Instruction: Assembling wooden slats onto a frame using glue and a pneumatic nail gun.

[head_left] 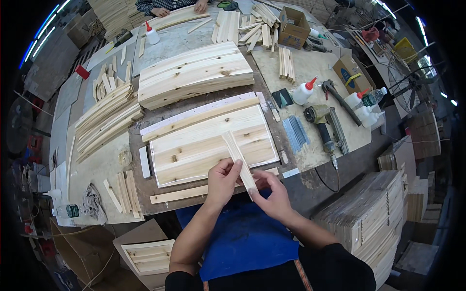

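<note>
Between my two hands is a short, pale wooden strip [234, 147], slanting over the near right part of a flat wooden panel [194, 153]. My left hand [223, 181] pinches it around the middle, thumb on top. The near end is gripped by my right hand [273, 195]; some of its fingers are hidden behind the strip. The panel lies on the table, with a long narrow strip [204, 119] along its far edge. Another long strip [178, 195] rests along its near side, partly behind my left hand.
Beyond the panel sits a stack of boards [194, 72]. Long strips [104, 123] are piled at the left. At the right are a nail gun [324, 131], a hammer [342, 102] and a red-tipped glue bottle [304, 92]. A co-worker's hands [160, 11] handle wood at the far side.
</note>
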A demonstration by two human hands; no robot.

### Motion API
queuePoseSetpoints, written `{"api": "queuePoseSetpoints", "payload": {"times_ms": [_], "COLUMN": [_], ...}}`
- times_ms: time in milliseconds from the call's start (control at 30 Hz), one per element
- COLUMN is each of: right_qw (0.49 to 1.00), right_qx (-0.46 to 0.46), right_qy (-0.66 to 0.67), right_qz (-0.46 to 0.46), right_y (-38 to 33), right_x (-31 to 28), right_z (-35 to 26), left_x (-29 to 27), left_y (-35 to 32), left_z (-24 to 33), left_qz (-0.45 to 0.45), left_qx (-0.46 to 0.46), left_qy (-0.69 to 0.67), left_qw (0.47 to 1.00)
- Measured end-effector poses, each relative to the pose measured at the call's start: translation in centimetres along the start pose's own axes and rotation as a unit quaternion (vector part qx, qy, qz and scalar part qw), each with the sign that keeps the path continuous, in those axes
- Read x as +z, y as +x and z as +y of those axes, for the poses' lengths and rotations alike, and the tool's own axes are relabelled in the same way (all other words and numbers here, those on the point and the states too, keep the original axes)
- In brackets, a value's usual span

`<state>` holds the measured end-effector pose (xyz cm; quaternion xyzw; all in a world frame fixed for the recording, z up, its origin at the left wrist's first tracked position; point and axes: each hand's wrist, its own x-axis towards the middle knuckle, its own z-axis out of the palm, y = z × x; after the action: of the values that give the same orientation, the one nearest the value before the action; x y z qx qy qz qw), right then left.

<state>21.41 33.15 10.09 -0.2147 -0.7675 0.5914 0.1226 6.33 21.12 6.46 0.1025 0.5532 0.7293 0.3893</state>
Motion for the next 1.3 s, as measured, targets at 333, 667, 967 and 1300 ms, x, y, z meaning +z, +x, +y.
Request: {"api": "queuePoseSetpoints", "payload": {"times_ms": [333,667,967,1300], "right_qw": [0.977,0.931,0.915,0.903], "right_qx": [-0.091,-0.030,-0.015,-0.046], "right_qy": [-0.161,-0.332,-0.371,-0.406], "right_qz": [0.102,0.145,0.157,0.133], "right_y": [1.6,10.8,11.8,12.5], "right_x": [-1.1,-4.5,-4.0,-4.2], "right_z": [0.9,5.5,5.7,5.7], "left_x": [2.9,-0.5,-3.7,-6.3], "left_y": [1.2,-4.8,-7.9,-7.8], "left_z": [-1.6,-0.9,-2.3,-2.8], "left_qz": [0.019,-0.023,0.006,0.083], "left_qx": [0.024,0.236,0.314,0.345], "left_qy": [0.044,0.348,0.473,0.608], "left_qw": [0.999,0.907,0.823,0.710]}}
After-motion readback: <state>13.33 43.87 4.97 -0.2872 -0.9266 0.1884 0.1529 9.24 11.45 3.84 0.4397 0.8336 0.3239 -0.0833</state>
